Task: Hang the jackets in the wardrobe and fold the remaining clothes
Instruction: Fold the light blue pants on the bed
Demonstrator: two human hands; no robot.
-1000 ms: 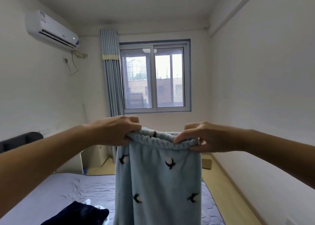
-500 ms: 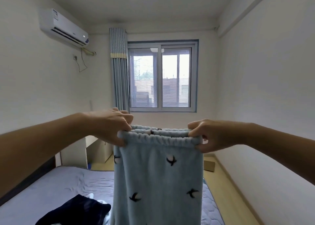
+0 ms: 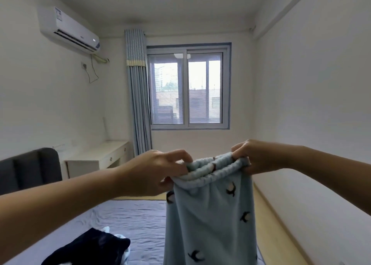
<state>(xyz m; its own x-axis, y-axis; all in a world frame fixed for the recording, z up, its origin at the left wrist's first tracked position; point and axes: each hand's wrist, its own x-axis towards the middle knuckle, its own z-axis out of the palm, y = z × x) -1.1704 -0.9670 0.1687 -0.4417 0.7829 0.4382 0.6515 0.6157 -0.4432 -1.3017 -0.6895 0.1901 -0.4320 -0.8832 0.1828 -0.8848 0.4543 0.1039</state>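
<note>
I hold up fluffy light-blue pyjama trousers (image 3: pixel 210 220) with small dark bird prints; they hang straight down over the bed. My left hand (image 3: pixel 158 172) grips the left end of the elastic waistband, my right hand (image 3: pixel 253 156) pinches its right end, slightly higher. The waistband sags between them. A dark navy garment (image 3: pixel 88 248) lies crumpled on the bed at the lower left, with a bit of light-blue and white cloth (image 3: pixel 120 238) beside it. No wardrobe or jackets are in view.
The bed with a grey-lilac cover (image 3: pixel 130 220) fills the lower middle, its dark headboard (image 3: pixel 28 168) at the left. A white desk (image 3: pixel 96 158) stands by the left wall near the curtain (image 3: pixel 138 96) and window (image 3: pixel 188 88). A strip of wooden floor (image 3: pixel 275 224) runs along the right wall.
My hands have come closer together and tilted, so the waistband slackened and sags, left end lower. The view has swung left, bringing the desk and headboard into sight.
</note>
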